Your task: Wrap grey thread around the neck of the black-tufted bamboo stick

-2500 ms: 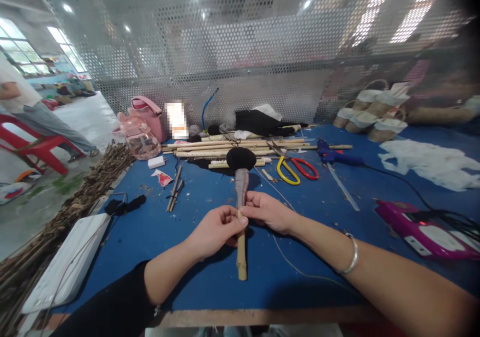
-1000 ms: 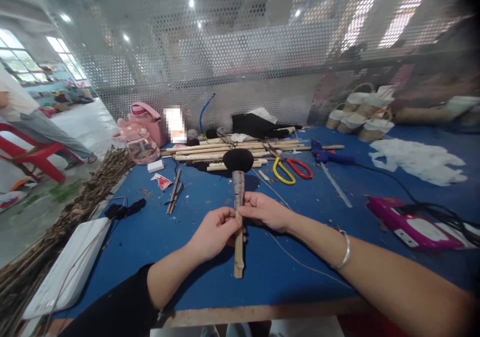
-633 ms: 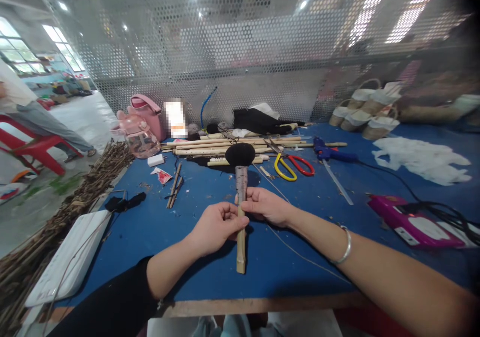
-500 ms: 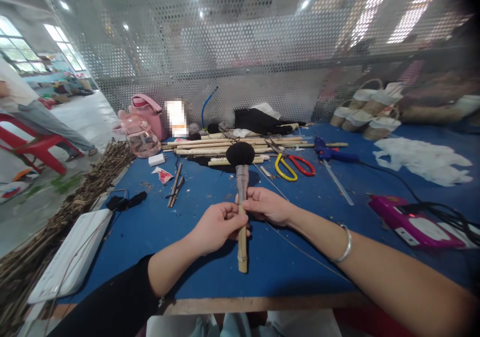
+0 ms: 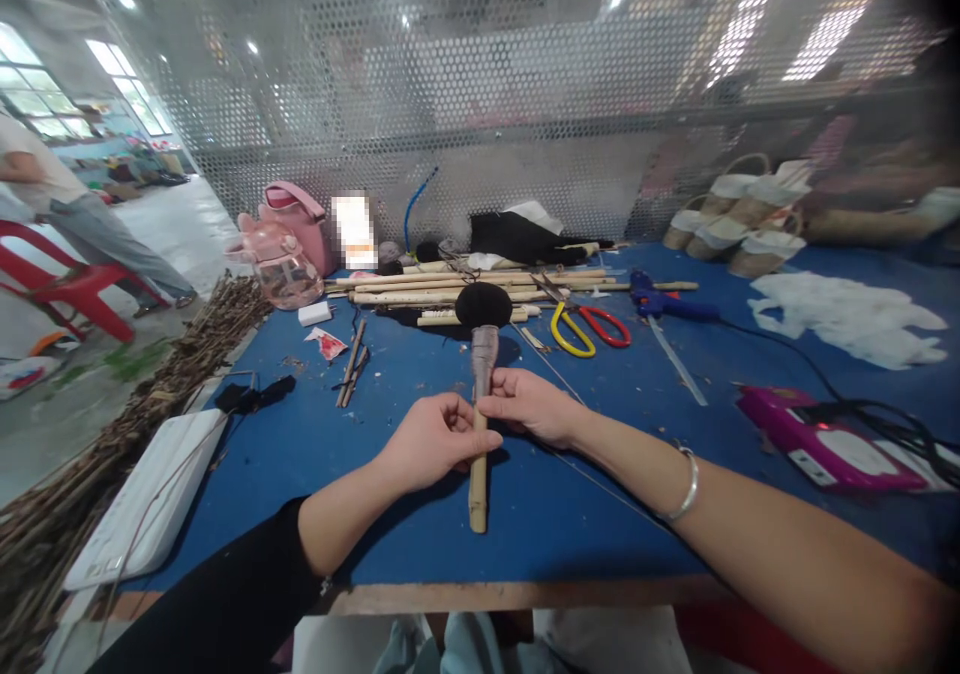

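Note:
Both hands hold a wooden stick (image 5: 478, 499) with a round black head (image 5: 484, 305) at its far end. Grey-brown thread (image 5: 484, 346) is wound around the neck below that head. My left hand (image 5: 436, 441) grips the bare wood lower down, thumb lying across the front. Just above it, my right hand (image 5: 529, 406) pinches the stick near the lower end of the winding. A thin cord (image 5: 611, 491) runs over the table beneath my right forearm. Scissors (image 5: 572, 330) with one yellow and one red handle lie beyond, to the right.
Several peeled sticks (image 5: 420, 297) lie across the back. A blue glue gun (image 5: 664, 304) and magenta power strip (image 5: 832, 439) are on the right. A white power strip (image 5: 146, 499) and pink bottle (image 5: 285, 266) stand left. Perforated metal (image 5: 480, 84) closes the back. A person (image 5: 82, 204) is far left.
The stick's lower end has shifted slightly left and up in view. My left thumb has moved a little right across the stick. Both hands keep their hold.

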Motion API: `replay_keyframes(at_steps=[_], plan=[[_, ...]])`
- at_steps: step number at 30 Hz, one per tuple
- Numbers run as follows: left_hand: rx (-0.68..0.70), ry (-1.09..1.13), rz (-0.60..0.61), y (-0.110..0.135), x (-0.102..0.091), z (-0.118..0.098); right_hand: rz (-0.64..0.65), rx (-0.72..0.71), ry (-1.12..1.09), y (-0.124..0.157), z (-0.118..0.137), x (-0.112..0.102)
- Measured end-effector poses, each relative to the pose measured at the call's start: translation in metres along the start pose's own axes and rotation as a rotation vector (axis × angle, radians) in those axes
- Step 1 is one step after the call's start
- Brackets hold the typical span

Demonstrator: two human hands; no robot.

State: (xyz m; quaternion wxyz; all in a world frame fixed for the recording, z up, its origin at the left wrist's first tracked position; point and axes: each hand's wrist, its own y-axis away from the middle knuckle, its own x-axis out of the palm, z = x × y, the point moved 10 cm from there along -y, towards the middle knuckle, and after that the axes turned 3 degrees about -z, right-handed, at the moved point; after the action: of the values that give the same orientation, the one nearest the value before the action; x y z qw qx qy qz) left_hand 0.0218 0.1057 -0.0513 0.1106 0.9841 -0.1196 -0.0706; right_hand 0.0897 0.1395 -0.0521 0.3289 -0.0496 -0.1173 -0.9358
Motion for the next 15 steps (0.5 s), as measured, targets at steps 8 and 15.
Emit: replay_keyframes(at_steps=[8, 15], plan=[[-0.148, 0.176, 0.236, 0.004, 0.018, 0.005, 0.075, -0.003, 0.041, 0.0, -0.002, 0.001], [-0.143, 0.127, 0.256, 0.003, 0.017, 0.005, 0.08, -0.014, 0.011, 0.0, 0.001, 0.006]])
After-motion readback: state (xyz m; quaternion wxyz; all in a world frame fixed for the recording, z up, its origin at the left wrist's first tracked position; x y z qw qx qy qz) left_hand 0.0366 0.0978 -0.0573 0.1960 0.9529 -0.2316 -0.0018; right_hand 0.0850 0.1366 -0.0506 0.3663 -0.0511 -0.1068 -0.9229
